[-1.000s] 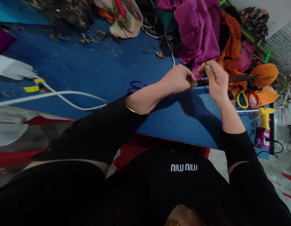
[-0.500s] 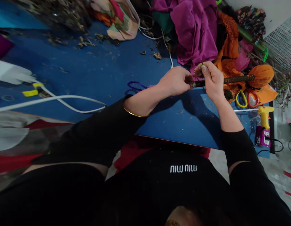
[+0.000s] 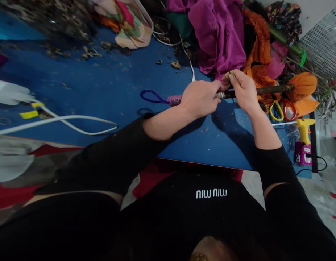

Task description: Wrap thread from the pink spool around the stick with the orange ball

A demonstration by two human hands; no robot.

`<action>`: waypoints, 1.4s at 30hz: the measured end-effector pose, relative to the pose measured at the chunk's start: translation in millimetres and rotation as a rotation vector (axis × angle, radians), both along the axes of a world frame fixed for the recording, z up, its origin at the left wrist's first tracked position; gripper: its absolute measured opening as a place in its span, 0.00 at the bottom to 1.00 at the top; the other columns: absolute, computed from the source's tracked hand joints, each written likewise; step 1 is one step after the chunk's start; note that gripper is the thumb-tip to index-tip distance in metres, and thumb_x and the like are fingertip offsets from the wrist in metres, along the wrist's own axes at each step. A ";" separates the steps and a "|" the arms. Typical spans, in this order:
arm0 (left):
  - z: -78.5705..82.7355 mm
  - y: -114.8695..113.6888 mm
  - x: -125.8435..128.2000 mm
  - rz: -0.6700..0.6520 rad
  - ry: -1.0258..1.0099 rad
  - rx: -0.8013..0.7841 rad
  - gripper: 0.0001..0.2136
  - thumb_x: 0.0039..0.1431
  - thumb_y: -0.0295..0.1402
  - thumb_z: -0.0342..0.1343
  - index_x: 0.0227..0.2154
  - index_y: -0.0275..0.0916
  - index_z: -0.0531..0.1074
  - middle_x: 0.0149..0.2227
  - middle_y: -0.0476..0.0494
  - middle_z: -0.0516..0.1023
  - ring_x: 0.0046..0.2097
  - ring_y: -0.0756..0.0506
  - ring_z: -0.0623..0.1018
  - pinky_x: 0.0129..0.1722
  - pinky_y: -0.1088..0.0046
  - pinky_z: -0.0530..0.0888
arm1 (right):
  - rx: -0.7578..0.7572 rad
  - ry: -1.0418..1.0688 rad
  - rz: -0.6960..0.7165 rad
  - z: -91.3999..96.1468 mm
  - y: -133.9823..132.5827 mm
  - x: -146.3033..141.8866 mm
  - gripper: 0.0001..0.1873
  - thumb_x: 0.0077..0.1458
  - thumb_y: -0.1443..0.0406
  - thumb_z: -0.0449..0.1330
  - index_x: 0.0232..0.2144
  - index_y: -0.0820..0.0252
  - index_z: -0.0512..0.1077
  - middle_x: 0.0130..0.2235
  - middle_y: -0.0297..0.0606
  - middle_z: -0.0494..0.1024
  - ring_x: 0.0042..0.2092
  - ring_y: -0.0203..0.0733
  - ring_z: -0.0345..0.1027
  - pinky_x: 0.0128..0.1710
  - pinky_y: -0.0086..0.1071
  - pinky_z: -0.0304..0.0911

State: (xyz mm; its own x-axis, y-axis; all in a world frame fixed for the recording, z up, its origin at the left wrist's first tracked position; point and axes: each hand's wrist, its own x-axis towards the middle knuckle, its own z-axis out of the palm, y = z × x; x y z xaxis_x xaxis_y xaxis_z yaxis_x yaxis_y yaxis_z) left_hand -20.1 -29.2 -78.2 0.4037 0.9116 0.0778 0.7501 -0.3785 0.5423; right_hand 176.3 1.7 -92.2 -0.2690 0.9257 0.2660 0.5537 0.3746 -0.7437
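A brown stick lies crosswise over the table, with a bulb wrapped in orange cloth at its right end. Its left end carries a pink-wrapped grip and a purple cord loop. My left hand is closed round the stick, beside a band of pale winding. My right hand is in a pinch just above the stick, hiding part of it. What lies between its thumb and finger is too small to name. Both hands' fingertips are close together.
Magenta cloth and orange cloth lie beyond my hands. Scissors with yellow and red handles, a yellow glue gun and a purple power socket sit at the right. A white cable loops at the left.
The left hand has turned over the stick, its fingers now lower. More of the pink grip, the cord loop and the pale winding shows. The right hand keeps its pinch.
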 end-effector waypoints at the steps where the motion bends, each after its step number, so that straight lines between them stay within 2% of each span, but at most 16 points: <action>1: 0.1 -0.7 0.1 0.000 0.000 0.007 0.19 0.63 0.33 0.59 0.57 0.46 0.78 0.46 0.42 0.87 0.52 0.36 0.83 0.56 0.59 0.76 | 0.004 -0.009 -0.004 0.2 0.4 1.0 0.28 0.70 0.39 0.51 0.39 0.52 0.76 0.38 0.34 0.82 0.45 0.42 0.80 0.55 0.43 0.77; 4: -1.2 -1.8 0.6 -0.007 -0.015 0.035 0.22 0.63 0.32 0.60 0.60 0.49 0.76 0.45 0.45 0.87 0.51 0.37 0.84 0.55 0.60 0.76 | 0.022 -0.055 -0.029 1.9 0.0 2.1 0.25 0.70 0.41 0.52 0.38 0.51 0.76 0.37 0.34 0.83 0.45 0.43 0.79 0.57 0.43 0.76; 7: -2.4 -2.1 1.2 -0.025 -0.029 0.045 0.20 0.62 0.32 0.60 0.57 0.51 0.79 0.43 0.47 0.87 0.51 0.37 0.84 0.55 0.61 0.76 | 0.024 -0.095 -0.041 4.1 -2.1 0.3 0.23 0.71 0.44 0.52 0.37 0.50 0.76 0.38 0.34 0.83 0.45 0.44 0.79 0.57 0.43 0.76; 14: 0.6 -3.5 1.7 -0.012 0.007 0.028 0.20 0.63 0.32 0.58 0.57 0.46 0.82 0.48 0.41 0.88 0.52 0.35 0.84 0.54 0.58 0.76 | 0.024 -0.084 -0.029 4.7 -5.1 -4.8 0.23 0.72 0.44 0.52 0.38 0.50 0.77 0.40 0.35 0.84 0.45 0.43 0.79 0.56 0.41 0.76; 19: -2.8 -3.0 1.4 -0.012 -0.029 0.052 0.18 0.63 0.33 0.59 0.54 0.48 0.82 0.44 0.44 0.88 0.50 0.37 0.84 0.55 0.60 0.75 | 0.051 -0.096 -0.041 -0.3 -1.1 -0.2 0.24 0.72 0.44 0.52 0.37 0.50 0.76 0.40 0.36 0.83 0.46 0.44 0.78 0.59 0.43 0.75; 24: -3.3 -2.1 1.7 -0.016 -0.021 0.046 0.18 0.63 0.33 0.59 0.55 0.48 0.82 0.44 0.44 0.87 0.50 0.37 0.84 0.54 0.59 0.75 | 0.068 -0.096 -0.041 -5.9 4.1 3.9 0.24 0.71 0.43 0.51 0.37 0.50 0.75 0.41 0.37 0.82 0.50 0.46 0.77 0.62 0.46 0.73; 32: -1.3 -2.2 2.3 -0.012 0.005 0.034 0.20 0.63 0.32 0.58 0.56 0.48 0.82 0.45 0.42 0.88 0.51 0.35 0.84 0.55 0.57 0.76 | 0.058 -0.116 -0.028 -4.2 4.2 2.8 0.22 0.72 0.44 0.52 0.36 0.50 0.74 0.42 0.36 0.83 0.49 0.44 0.77 0.61 0.45 0.74; 38: -3.5 -2.0 1.2 -0.074 -0.031 0.075 0.18 0.63 0.31 0.56 0.53 0.51 0.83 0.46 0.46 0.88 0.53 0.37 0.83 0.55 0.60 0.75 | 0.078 -0.133 -0.045 1.0 -1.1 -0.4 0.18 0.72 0.49 0.54 0.33 0.49 0.71 0.50 0.37 0.83 0.56 0.45 0.76 0.62 0.44 0.73; 42: -3.6 -2.3 0.9 -0.070 -0.019 0.078 0.18 0.64 0.32 0.55 0.52 0.50 0.83 0.46 0.45 0.88 0.51 0.37 0.84 0.55 0.60 0.75 | 0.075 -0.141 -0.054 -2.4 1.0 0.2 0.19 0.72 0.48 0.55 0.32 0.49 0.71 0.54 0.38 0.81 0.59 0.44 0.74 0.64 0.43 0.73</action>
State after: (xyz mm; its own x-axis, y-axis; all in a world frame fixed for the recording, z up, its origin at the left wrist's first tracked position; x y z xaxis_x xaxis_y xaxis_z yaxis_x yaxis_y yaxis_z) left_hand -19.2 -31.4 -81.8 0.4639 0.8722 0.1553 0.7104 -0.4710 0.5230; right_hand 176.5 2.6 -94.6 -0.2591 0.9186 0.2984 0.6713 0.3934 -0.6282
